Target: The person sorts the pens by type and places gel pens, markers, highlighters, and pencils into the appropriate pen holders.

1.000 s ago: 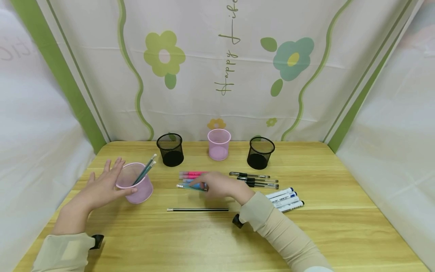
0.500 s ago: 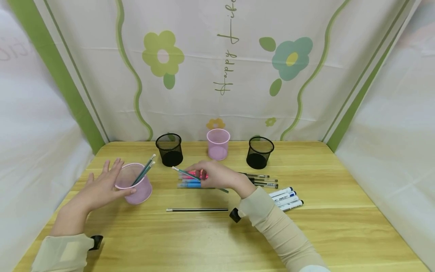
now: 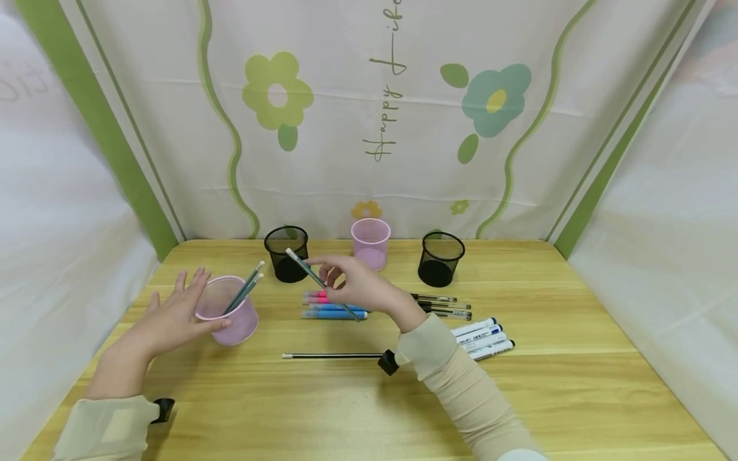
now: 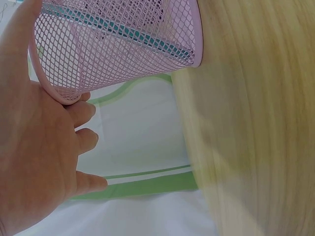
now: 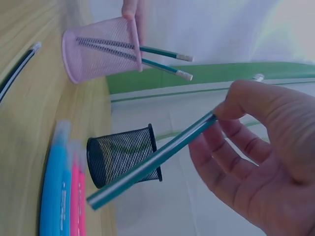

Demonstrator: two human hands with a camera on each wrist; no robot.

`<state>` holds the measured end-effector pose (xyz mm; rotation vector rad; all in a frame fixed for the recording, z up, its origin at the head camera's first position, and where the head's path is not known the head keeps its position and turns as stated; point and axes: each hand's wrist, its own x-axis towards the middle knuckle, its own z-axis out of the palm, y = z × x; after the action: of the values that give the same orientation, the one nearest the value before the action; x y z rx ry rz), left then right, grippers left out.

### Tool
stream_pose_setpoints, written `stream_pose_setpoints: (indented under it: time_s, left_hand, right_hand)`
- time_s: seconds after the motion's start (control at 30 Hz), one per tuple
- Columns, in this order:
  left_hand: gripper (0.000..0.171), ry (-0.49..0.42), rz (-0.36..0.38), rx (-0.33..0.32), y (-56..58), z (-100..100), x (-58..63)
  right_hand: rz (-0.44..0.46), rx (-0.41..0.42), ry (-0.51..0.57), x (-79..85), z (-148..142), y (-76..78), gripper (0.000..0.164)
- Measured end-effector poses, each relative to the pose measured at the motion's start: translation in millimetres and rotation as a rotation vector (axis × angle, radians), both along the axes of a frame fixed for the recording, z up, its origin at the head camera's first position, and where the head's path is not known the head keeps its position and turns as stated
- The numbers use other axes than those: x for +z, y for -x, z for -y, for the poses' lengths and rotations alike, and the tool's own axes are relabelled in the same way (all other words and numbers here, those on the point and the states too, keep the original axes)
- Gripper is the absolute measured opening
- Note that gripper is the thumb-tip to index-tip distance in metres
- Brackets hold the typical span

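Observation:
My right hand (image 3: 366,285) pinches a green striped pencil (image 3: 304,266) between thumb and fingers, raised over the highlighters with its white eraser end up to the left. In the right wrist view the pencil's (image 5: 152,162) lower end slants down past a black mesh cup. My left hand (image 3: 173,317) rests at the rim of a pink mesh pen cup (image 3: 242,326), thumb along the near side and the other fingers spread out straight. Two green pencils (image 3: 245,294) lean in that cup. A black striped pencil (image 3: 331,355) lies on the table in front.
Along the back stand a black mesh cup (image 3: 290,269), a second pink cup (image 3: 371,250) and another black cup (image 3: 439,272). Blue highlighters (image 3: 331,314) and pink highlighters (image 3: 314,294) lie below my right hand. Black gel pens (image 3: 450,306) and white markers (image 3: 487,339) lie to the right.
My right hand has picked up the green pencil from beside the blue highlighters, raising it and tilting its eraser end upward. The left hand and its cup have stayed in place.

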<state>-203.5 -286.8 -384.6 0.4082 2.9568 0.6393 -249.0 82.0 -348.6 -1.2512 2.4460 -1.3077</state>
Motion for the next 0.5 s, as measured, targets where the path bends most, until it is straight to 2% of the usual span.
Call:
stream_pose_setpoints:
  time_s: [0.3, 0.5]
  left_hand:
    - [0.117, 0.002, -0.005, 0.001, 0.5, -0.6, -0.7]
    - [0.117, 0.007, -0.009, 0.003, 0.5, 0.0, -0.9]
  right_hand:
    - [0.135, -0.088, 0.294, 9.9, 16.2, -0.6, 0.051]
    - [0.196, -0.113, 0.476, 14.5, 25.5, 1.0, 0.04]
